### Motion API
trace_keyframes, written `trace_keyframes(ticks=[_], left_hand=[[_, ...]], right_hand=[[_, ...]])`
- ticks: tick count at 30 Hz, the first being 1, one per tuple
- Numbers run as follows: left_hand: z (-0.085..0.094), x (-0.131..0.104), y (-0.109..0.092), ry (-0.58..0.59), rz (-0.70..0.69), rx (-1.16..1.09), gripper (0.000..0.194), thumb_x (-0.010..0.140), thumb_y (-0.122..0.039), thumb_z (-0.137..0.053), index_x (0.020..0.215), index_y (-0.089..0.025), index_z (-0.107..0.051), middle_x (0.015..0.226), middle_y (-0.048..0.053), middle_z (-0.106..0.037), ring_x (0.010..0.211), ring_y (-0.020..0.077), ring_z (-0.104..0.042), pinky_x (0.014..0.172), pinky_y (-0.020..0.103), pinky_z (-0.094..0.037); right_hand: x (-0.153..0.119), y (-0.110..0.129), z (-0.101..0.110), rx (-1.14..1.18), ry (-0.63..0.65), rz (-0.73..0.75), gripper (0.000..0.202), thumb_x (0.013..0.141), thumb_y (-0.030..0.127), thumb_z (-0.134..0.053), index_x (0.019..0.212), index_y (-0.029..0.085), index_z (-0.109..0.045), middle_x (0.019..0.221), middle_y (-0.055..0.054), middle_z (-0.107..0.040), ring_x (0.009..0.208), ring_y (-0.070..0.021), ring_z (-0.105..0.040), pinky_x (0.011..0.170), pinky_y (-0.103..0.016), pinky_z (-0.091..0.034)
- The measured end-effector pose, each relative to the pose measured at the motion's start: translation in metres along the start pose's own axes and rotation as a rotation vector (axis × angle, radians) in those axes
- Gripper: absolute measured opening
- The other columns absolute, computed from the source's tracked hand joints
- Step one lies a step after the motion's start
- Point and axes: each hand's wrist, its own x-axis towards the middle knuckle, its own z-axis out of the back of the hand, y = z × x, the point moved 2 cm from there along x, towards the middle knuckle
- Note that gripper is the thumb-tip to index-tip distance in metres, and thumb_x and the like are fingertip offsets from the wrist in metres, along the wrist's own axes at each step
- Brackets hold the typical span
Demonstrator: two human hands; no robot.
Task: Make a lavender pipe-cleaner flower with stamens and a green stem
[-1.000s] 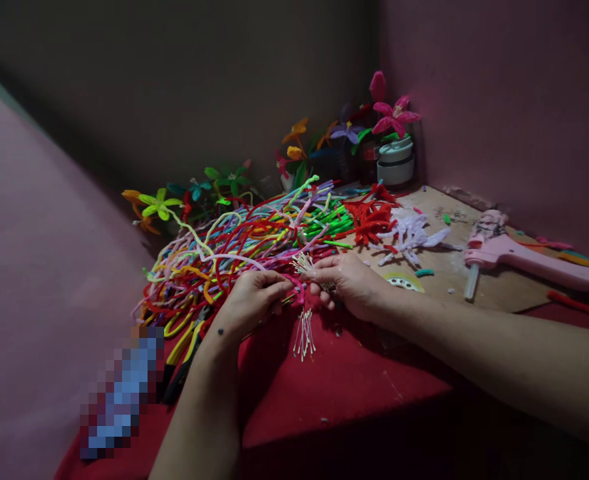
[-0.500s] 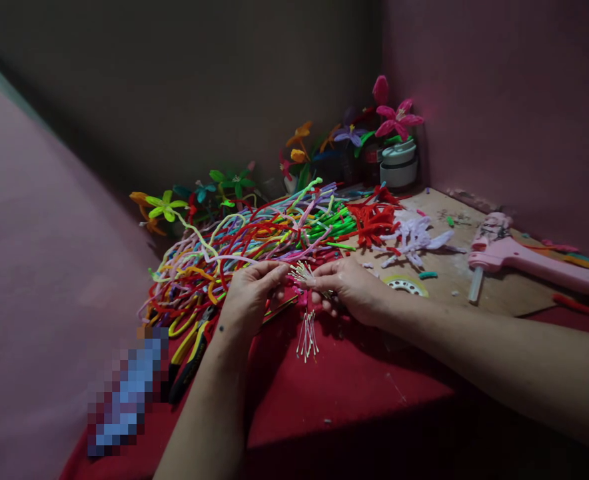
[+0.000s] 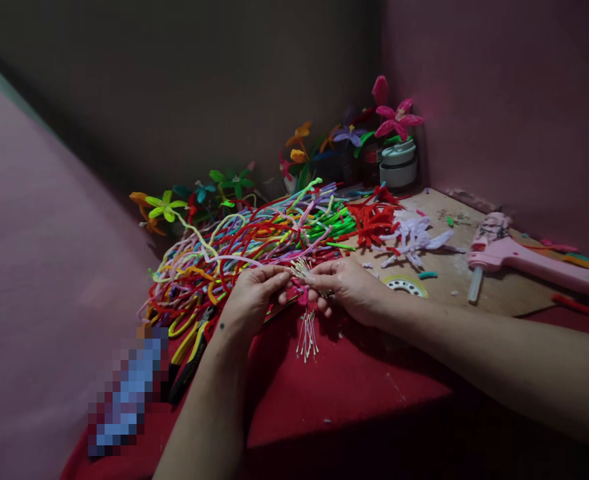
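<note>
A bunch of pale, thin artificial flower stamens [image 3: 302, 268] fans out between my hands. My right hand [image 3: 347, 283] is closed round the bunch, thumb and forefinger pinching it. My left hand [image 3: 257, 290] has its thumb and forefinger pressed together at the left tips of the same stamens. Just below, a second small cluster of stamens [image 3: 307, 339] lies spread on the red cloth [image 3: 354, 413]. A bright pink fuzzy piece [image 3: 302, 295] shows between my hands, partly hidden by the fingers.
A heap of colourful pipe cleaners [image 3: 254, 233] lies behind my hands, with yellow-and-black pliers [image 3: 189, 353] at left. On the brown board [image 3: 504, 293] are a pink glue gun [image 3: 534, 260], a tape roll [image 3: 405, 287] and lilac fuzzy pieces [image 3: 414, 243]. Pipe-cleaner flowers [image 3: 399, 120] stand behind.
My left fingertips have shifted slightly right and up, against the tips of the stamens. My right hand has barely moved and keeps its hold.
</note>
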Motion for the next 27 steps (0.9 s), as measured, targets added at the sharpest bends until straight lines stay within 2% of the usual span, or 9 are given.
trace_keyframes(ticks=[4, 8, 13, 16, 19, 23, 25, 27], left_hand=[[-0.006, 0.001, 0.006, 0.133, 0.074, -0.054, 0.026, 0.066, -0.025, -0.069, 0.088, -0.012, -0.066, 0.066, 0.003, -0.062, 0.045, 0.0042, -0.047, 0.042, 0.016, -0.032], [-0.016, 0.002, 0.01, 0.192, 0.067, -0.147, 0.02, 0.071, -0.028, -0.065, 0.078, -0.01, -0.064, 0.064, 0.004, -0.06, 0.044, 0.0033, -0.045, 0.039, 0.016, -0.029], [-0.022, 0.003, 0.015, 0.237, 0.077, -0.232, 0.02, 0.071, -0.03, -0.065, 0.072, -0.011, -0.06, 0.057, 0.001, -0.057, 0.041, 0.0045, -0.045, 0.036, 0.016, -0.027], [-0.023, 0.003, 0.018, 0.266, 0.08, -0.307, 0.02, 0.071, -0.028, -0.066, 0.082, -0.013, -0.06, 0.054, -0.002, -0.054, 0.04, 0.0045, -0.044, 0.036, 0.016, -0.027], [-0.026, 0.003, 0.018, 0.245, 0.052, -0.363, 0.023, 0.071, -0.026, -0.066, 0.09, -0.015, -0.06, 0.051, -0.004, -0.052, 0.041, 0.0061, -0.046, 0.038, 0.017, -0.032], [-0.03, -0.002, 0.012, 0.236, -0.004, -0.393, 0.018, 0.07, -0.027, -0.065, 0.081, -0.013, -0.061, 0.051, -0.003, -0.052, 0.044, 0.0094, -0.051, 0.045, 0.023, -0.041], [-0.024, -0.006, 0.004, 0.173, -0.069, -0.348, 0.019, 0.07, -0.027, -0.065, 0.08, -0.011, -0.064, 0.058, 0.0, -0.056, 0.048, 0.0091, -0.053, 0.049, 0.023, -0.042], [-0.009, -0.015, -0.006, 0.03, -0.156, -0.266, 0.018, 0.069, -0.025, -0.067, 0.081, -0.01, -0.066, 0.065, 0.001, -0.059, 0.051, 0.0063, -0.051, 0.049, 0.02, -0.039]], right_hand=[[0.005, -0.003, 0.002, 0.118, -0.033, 0.053, 0.01, 0.077, 0.02, -0.059, 0.074, 0.015, -0.051, 0.057, 0.0, -0.059, 0.043, -0.0066, -0.052, 0.039, -0.017, -0.042], [0.004, -0.002, 0.0, 0.173, -0.017, 0.01, 0.013, 0.075, 0.019, -0.061, 0.075, 0.015, -0.048, 0.056, 0.001, -0.059, 0.041, -0.0071, -0.051, 0.037, -0.017, -0.041], [0.003, -0.001, -0.002, 0.256, 0.126, -0.013, 0.014, 0.075, 0.019, -0.062, 0.073, 0.013, -0.05, 0.056, 0.0, -0.058, 0.042, -0.0066, -0.052, 0.039, -0.016, -0.043], [0.005, -0.002, -0.002, 0.273, 0.207, -0.03, 0.014, 0.075, 0.02, -0.063, 0.079, 0.012, -0.052, 0.059, 0.0, -0.059, 0.044, -0.0064, -0.053, 0.04, -0.016, -0.044], [0.004, -0.002, -0.002, 0.278, 0.25, -0.013, 0.019, 0.077, 0.021, -0.062, 0.091, 0.013, -0.053, 0.063, -0.001, -0.061, 0.046, -0.0071, -0.055, 0.041, -0.016, -0.045], [0.0, -0.001, -0.002, 0.261, 0.262, -0.031, 0.027, 0.078, 0.022, -0.061, 0.102, 0.017, -0.051, 0.068, -0.002, -0.063, 0.049, -0.0085, -0.058, 0.045, -0.018, -0.047], [-0.002, 0.001, -0.002, 0.236, 0.238, -0.058, 0.028, 0.078, 0.021, -0.06, 0.104, 0.017, -0.05, 0.07, -0.003, -0.064, 0.05, -0.0095, -0.058, 0.046, -0.02, -0.048], [-0.004, 0.002, -0.002, 0.21, 0.195, -0.08, 0.027, 0.079, 0.022, -0.058, 0.104, 0.015, -0.05, 0.069, -0.005, -0.065, 0.05, -0.0107, -0.058, 0.046, -0.021, -0.048]])
